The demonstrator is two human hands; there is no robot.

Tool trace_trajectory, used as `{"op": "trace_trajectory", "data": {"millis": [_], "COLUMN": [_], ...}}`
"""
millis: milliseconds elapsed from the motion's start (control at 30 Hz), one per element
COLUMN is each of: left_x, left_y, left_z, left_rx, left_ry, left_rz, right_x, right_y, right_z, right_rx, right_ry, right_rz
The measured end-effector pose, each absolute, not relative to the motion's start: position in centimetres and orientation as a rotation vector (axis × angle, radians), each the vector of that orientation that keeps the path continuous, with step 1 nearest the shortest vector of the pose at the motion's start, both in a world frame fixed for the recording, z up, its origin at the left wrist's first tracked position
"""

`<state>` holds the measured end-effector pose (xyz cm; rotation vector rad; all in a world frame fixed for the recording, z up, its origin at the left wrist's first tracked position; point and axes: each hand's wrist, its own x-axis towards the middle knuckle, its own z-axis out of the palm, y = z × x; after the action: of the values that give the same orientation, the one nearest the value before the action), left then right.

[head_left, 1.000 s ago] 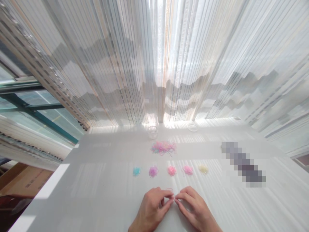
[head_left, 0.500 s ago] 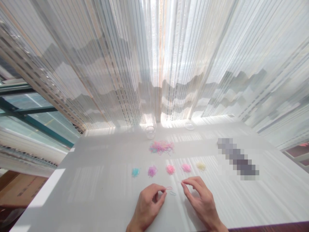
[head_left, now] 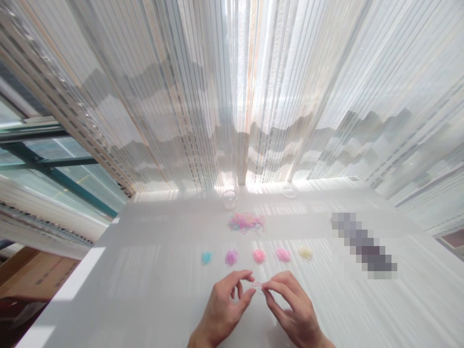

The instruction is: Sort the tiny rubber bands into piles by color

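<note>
My left hand (head_left: pixel 226 299) is just above the table with thumb and forefinger apart, and I see nothing between them. My right hand (head_left: pixel 292 304) is closed in a pinch; what its fingertips hold, if anything, is too small to make out. Between the hands lies a thin pink rubber band (head_left: pixel 256 284), close by the right fingertips. A pale blue rubber band (head_left: pixel 260 292) is just below it, partly hidden by the right fingers. Beyond them runs a row of small rubber-band piles: blue (head_left: pixel 206 257), purple (head_left: pixel 232 257), coral (head_left: pixel 258 256), pink (head_left: pixel 283 254) and yellow (head_left: pixel 305 253).
A larger mixed heap of rubber bands (head_left: pixel 247 222) lies behind the row on the white table (head_left: pixel 145 251). Near the back edge stand a clear cup (head_left: pixel 230 199) and a clear round lid (head_left: pixel 289 192). A blurred-out object (head_left: pixel 364 246) lies at right. A cardboard box (head_left: pixel 32 273) is beyond the left edge.
My right hand has moved left and slightly down to the pink band. My left thumb and forefinger have spread apart. The whole view has shifted slightly.
</note>
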<state>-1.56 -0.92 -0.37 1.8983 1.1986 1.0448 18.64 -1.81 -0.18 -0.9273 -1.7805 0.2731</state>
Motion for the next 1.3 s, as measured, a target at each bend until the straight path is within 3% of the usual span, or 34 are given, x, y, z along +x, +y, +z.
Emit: {"op": "trace_trajectory", "data": {"millis": [1300], "left_x": [0.6], "left_y": [2.2], "left_z": [-0.5], "left_rx": [2.111], "left_ry": [1.268], "left_rz": [1.046], "right_x": [20.1], "right_y": [0.0], "right_z": [-2.6], "right_rx": [-1.176], "right_ry": [-1.646], "right_rz": [0.334]}}
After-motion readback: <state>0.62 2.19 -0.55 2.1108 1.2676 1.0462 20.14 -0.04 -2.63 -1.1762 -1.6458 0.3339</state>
